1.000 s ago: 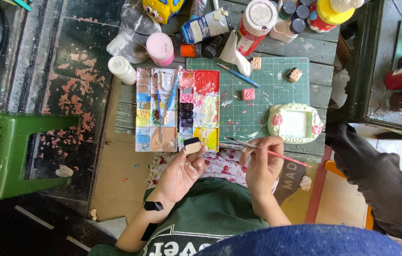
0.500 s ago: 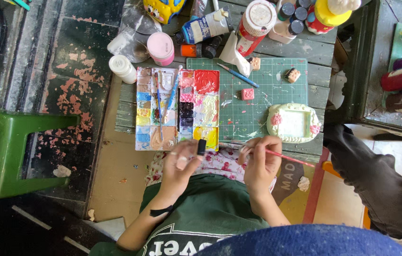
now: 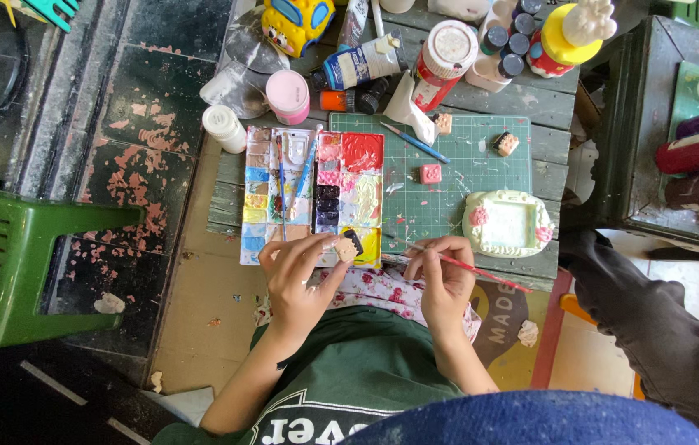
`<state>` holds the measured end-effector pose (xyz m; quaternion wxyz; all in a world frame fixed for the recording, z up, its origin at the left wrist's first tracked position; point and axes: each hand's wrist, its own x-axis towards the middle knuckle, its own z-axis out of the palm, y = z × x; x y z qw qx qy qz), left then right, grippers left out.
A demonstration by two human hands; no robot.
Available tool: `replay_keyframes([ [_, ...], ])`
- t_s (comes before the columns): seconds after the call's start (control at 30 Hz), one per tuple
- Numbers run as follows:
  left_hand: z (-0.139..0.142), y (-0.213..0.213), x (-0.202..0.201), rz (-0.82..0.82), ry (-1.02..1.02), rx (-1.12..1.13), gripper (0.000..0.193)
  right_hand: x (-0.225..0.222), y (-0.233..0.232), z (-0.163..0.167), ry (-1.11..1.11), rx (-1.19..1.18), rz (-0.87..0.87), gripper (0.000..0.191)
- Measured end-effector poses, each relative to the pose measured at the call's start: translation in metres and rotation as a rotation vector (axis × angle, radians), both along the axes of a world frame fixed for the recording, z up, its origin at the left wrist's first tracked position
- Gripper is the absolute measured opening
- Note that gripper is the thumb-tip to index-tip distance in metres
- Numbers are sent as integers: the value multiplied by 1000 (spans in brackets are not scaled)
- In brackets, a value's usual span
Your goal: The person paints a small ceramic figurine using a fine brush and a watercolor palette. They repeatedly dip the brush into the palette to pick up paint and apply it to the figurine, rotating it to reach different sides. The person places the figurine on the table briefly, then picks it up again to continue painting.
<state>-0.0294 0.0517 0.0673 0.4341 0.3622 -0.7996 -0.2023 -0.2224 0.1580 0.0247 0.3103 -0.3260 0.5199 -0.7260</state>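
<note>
My left hand [image 3: 298, 276] holds a small tan and black clay piece [image 3: 348, 246] between thumb and fingers, just over the near edge of the paint palette [image 3: 313, 194]. My right hand [image 3: 441, 278] grips a thin red-handled paintbrush [image 3: 469, 265], its tip pointing left toward the clay piece. Both hands hover above a floral cloth [image 3: 374, 284] on my lap. Two more brushes [image 3: 293, 177] lie across the palette.
A green cutting mat [image 3: 456, 169] carries a pink clay cube [image 3: 430, 173], a small figure [image 3: 507, 143], a blue brush [image 3: 415, 142] and a pale frame-shaped tray [image 3: 507, 223]. Paint bottles and jars [image 3: 440, 49] crowd the far table edge. A green stool [image 3: 16, 264] stands left; a dark sleeve [image 3: 654, 321] lies right.
My left hand has turned the clay piece and drawn it slightly right toward the brush. My right hand stays at the table's near edge with the brush.
</note>
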Motion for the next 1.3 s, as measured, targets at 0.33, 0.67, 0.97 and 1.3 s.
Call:
replay_keyframes([
  [0.33,-9,-9,20,24,196,270,38,-23,10,9,265,-87,-228,8],
  [0.67,-23,-35,13,-96,-114,245,38,-47,22,-31,379,34,-476,11],
  [0.97,-40,-20,-84,-342,-341,127,37,-37,-5,-29,796,-189,-550,16],
  [1.3,-24,-21,-108,-238,-403,57,35,-34,-7,-17,828,-92,-645,20],
])
